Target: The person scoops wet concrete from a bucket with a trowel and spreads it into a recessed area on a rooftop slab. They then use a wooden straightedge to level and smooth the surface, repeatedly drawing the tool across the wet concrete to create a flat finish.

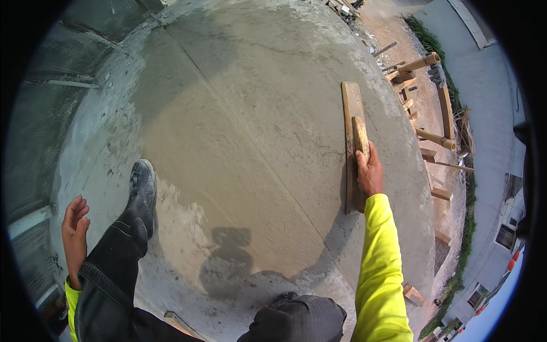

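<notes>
My right hand (371, 172) is wrapped round the handle of a long wooden float (350, 102). The float lies on, or just over, the damp grey concrete surface (245, 97), on its right part, its long side pointing away from me. A straight line runs slantwise across this concrete, left of the float. My left hand (74, 229) hangs beside my left knee, fingers loosely bent and holding nothing. Near it is my dark boot (142, 191), planted at the edge of the damp patch. My shadow falls across the lower middle.
Dark panels (51, 108) with pale braces rise along the left. Past the slab's right edge, wooden poles (436, 137) and timber stick out above lower, reddish ground (393, 23). A grey wall (484, 74) stands farther right. A piece of wood (181, 325) lies near my legs.
</notes>
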Tool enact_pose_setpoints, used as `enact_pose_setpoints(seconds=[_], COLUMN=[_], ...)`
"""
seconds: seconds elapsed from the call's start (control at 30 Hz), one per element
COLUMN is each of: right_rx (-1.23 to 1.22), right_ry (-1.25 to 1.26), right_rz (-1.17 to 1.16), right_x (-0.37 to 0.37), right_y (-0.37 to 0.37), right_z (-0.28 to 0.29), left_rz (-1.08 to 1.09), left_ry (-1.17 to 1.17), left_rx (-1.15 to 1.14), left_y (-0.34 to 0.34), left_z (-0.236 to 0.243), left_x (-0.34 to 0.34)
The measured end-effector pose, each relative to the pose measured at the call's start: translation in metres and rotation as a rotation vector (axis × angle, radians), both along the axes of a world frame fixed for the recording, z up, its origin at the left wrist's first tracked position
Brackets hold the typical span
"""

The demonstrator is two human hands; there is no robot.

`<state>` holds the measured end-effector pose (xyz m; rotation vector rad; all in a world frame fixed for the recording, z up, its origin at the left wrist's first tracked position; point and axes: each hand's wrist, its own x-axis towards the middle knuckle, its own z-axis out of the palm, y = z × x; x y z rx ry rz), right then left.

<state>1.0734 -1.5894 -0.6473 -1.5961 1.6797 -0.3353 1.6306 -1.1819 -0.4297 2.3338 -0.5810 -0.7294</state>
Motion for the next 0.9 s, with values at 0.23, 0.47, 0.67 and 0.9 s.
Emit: enact_pose_setpoints(seconds=[0.23, 0.47, 0.67, 0.9], right_rx=[-0.05, -0.114, -0.056, 0.152], right_ry=[0.027, -0.063, -0.171, -0.179], right_rz=[0.569, 0.48, 0.602, 0.649], right_x=[0.036, 0.179, 0.316, 0.381], right_y=[0.082, -0.023, -0.02, -0.002], right_z=[0.017, -0.016, 0.039, 0.057], left_rz=[0.015, 0.022, 0.068, 0.092], left_ry=[-0.01, 0.014, 0.055, 0.078], left_rx=[-0.05, -0.062, -0.11, -0.153], left_y=[-0.011, -0.017, -0.02, -0.019], left_z=[0.01, 0.011, 0.013, 0.011], left_x=[-0.017, -0.03, -0.032, -0.033])
